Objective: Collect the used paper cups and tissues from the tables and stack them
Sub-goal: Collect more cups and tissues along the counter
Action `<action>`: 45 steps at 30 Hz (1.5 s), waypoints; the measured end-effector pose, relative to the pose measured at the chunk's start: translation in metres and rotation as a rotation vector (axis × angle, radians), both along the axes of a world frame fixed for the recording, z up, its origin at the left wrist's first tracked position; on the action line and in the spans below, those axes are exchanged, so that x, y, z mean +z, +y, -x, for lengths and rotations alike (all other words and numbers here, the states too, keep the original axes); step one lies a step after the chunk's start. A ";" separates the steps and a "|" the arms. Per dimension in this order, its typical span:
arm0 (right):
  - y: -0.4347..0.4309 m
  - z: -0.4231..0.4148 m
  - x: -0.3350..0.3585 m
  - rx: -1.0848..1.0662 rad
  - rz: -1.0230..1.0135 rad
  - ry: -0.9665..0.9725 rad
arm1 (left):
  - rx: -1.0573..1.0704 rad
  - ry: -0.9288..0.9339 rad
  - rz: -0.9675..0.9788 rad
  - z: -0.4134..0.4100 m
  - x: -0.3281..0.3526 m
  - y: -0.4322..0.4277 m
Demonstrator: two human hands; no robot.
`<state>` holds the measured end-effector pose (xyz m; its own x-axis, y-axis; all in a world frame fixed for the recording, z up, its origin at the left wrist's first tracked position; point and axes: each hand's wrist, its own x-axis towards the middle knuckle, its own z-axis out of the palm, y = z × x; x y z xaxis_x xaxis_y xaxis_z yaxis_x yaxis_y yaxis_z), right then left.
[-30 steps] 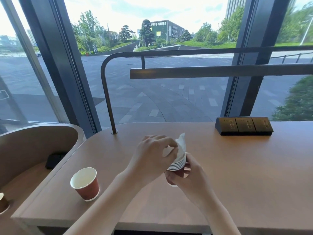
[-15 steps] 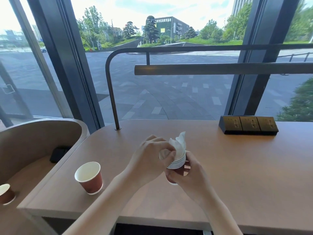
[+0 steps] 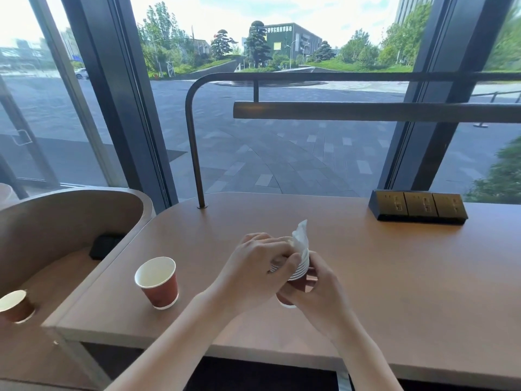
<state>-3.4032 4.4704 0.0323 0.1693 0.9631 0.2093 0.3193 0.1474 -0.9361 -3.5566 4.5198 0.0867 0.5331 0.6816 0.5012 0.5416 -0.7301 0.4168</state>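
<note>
Above the table (image 3: pixel 408 277), hands (image 3: pixel 253 268) (image 3: pixel 320 296) grip cup stack (image 3: pixel 301 270).

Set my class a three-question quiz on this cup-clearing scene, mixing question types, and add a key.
1. True or false: a white tissue sticks out of the top of the stack of cups.
2. The right hand grips the stack at: A) its red lower part B) its top rim C) the tissue.
3. How many cups stand apart from the stack?
Key: 1 true. 2 A. 3 two: one cup on the table, another cup on the lower surface at left.
</note>
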 end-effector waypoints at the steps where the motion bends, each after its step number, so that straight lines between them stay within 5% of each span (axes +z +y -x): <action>1: -0.001 0.000 0.000 0.004 0.003 0.000 | 0.010 -0.062 0.012 0.002 0.001 -0.001; 5: -0.006 0.002 0.001 0.012 0.017 0.010 | 0.049 -0.209 0.023 0.007 0.005 0.000; 20: -0.019 0.005 0.002 0.011 -0.006 -0.024 | 0.069 0.064 0.088 0.022 -0.003 -0.004; 29: -0.018 0.006 -0.002 0.005 0.019 -0.059 | 0.068 -0.061 0.165 0.014 0.008 -0.009; 37: -0.013 0.007 -0.004 0.006 0.015 -0.065 | 0.048 0.155 0.008 0.015 0.008 -0.015; 45: -0.011 0.010 -0.006 -0.006 0.001 -0.084 | -0.004 0.219 0.049 0.018 0.013 -0.015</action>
